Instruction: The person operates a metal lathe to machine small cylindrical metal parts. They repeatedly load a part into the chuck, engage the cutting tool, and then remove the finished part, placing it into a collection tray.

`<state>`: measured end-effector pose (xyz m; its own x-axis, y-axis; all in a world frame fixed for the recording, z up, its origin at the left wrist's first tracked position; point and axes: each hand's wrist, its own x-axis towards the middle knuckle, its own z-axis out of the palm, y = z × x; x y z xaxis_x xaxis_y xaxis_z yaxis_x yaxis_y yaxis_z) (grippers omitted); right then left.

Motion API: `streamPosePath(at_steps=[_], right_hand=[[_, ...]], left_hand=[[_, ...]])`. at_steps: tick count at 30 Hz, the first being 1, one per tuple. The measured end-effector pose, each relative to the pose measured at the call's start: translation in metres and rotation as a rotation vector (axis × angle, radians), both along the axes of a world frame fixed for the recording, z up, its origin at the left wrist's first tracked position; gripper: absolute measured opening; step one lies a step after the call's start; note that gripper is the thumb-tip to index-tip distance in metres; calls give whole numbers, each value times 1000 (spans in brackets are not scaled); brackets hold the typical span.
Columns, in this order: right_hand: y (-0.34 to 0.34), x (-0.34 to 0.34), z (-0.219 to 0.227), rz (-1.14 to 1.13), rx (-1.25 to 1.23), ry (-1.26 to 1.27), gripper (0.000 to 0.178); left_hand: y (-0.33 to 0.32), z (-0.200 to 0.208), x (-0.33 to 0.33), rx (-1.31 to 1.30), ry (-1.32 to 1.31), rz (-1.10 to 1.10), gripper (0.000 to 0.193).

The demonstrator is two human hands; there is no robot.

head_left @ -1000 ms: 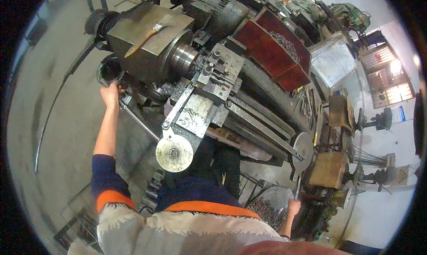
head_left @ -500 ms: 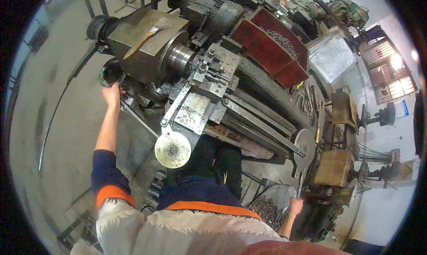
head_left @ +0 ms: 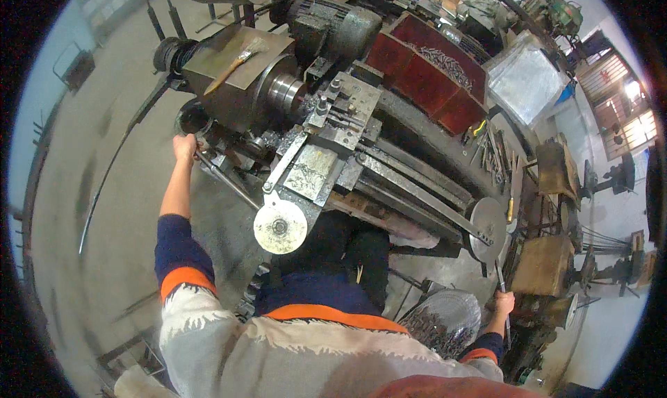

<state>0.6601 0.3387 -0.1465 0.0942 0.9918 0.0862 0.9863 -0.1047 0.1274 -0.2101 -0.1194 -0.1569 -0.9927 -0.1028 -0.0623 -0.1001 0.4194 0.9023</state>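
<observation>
My left hand (head_left: 185, 148) is closed at the left end of a small lathe, beside a dark round cup-like part (head_left: 194, 117) and the end of a long metal rod (head_left: 233, 180). What its fingers grip is hidden. My right hand (head_left: 504, 301) is wrapped round a metal lever handle (head_left: 501, 278) below a grey disc (head_left: 488, 221) at the lathe's right end. Between my arms stands the tool slide (head_left: 314, 170), littered with metal chips, with a pale round plate (head_left: 280, 226) at its near end. A shiny cylindrical spindle nose (head_left: 285, 94) faces the tool block (head_left: 344, 106).
A wooden-handled brush (head_left: 233, 68) lies on the headstock. Behind the bed stands a red box (head_left: 426, 78) holding small metal parts. Hand tools (head_left: 495, 155) lie to its right. A clear bag (head_left: 445, 321) of dark pieces sits near my right forearm.
My right hand has swung the lever handle to the right, its lower end now farther out. The whole view has shifted slightly. My left hand stays by the cup-like part.
</observation>
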Motion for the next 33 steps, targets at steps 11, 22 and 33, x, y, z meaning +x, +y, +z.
streamPosePath(at_steps=[11, 22, 33], right_hand=[[-108, -33, -5, -88, 25, 38, 40], [-151, -95, 20, -289, -66, 206, 41], [-132, -66, 1, -245, 3, 137, 42]], left_hand=[[-137, -15, 107, 533, -79, 398, 18], [-126, -39, 82, 561, 57, 542, 24], [-122, -31, 88, 502, 58, 485, 10]])
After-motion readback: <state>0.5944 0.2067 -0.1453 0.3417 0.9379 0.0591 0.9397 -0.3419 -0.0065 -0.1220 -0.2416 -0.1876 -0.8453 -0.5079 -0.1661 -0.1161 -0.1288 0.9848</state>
